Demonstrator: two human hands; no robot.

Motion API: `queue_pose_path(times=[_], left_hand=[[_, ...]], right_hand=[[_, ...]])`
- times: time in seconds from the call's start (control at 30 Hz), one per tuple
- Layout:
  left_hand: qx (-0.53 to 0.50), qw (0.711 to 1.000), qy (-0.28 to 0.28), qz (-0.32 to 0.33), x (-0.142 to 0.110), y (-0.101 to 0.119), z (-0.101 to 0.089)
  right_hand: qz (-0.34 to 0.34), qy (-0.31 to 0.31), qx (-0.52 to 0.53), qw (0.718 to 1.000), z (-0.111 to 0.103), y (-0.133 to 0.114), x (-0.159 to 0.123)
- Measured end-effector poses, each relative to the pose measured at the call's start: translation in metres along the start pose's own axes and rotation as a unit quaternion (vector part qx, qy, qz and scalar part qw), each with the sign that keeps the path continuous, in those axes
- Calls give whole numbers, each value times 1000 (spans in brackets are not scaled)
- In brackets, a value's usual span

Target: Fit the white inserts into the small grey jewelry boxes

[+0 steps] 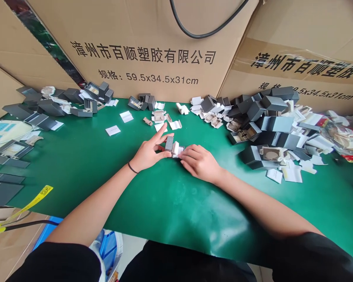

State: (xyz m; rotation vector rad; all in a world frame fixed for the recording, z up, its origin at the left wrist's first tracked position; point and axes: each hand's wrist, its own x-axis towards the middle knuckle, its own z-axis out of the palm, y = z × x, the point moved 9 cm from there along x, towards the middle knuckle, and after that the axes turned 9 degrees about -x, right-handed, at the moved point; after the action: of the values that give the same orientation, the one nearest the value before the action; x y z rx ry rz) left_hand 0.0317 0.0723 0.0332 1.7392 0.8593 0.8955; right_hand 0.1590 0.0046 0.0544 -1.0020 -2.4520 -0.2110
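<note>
Box (169,143) lies between left hand (150,152) and right hand (200,162). Left: partly spread, gripping one side. Right: curled, grasping opposite side.

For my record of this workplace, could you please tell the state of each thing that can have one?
Small grey box, open, between the hands
White insert, raised at the box's opening
Left hand, grip on the box
Right hand, at the box, grip partly hidden
White cards left of centre, lying flat
Box pile on the right, heaped, some open
Upper black cable, hanging in a loop
</note>
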Motion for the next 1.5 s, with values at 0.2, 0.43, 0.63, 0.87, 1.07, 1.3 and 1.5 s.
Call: queue_pose_path(times=[0.2,0.43,0.63,0.87,1.07,1.3,1.5], left_hand=[[-28,999,17,-11,2,-2,-1],[-3,1000,12,-7,3,1,2],[21,1000,7,-8,2,2,3],[77,997,-9,-7,4,3,-3],[72,997,-20,-9,3,5,-7],[76,997,-31,-15,4,9,-5],[81,996,-33,-18,4,8,-5]], right_hand=[[187,32,157,969,7,36,0],[235,15,195,952,24,37,12],[223,14,209,952,23,36,11],[112,11,201,973,7,32,27],[61,-43,173,982,10,27,34],[32,-90,170,981,14,21,38],[6,-107,126,986,15,13,41]])
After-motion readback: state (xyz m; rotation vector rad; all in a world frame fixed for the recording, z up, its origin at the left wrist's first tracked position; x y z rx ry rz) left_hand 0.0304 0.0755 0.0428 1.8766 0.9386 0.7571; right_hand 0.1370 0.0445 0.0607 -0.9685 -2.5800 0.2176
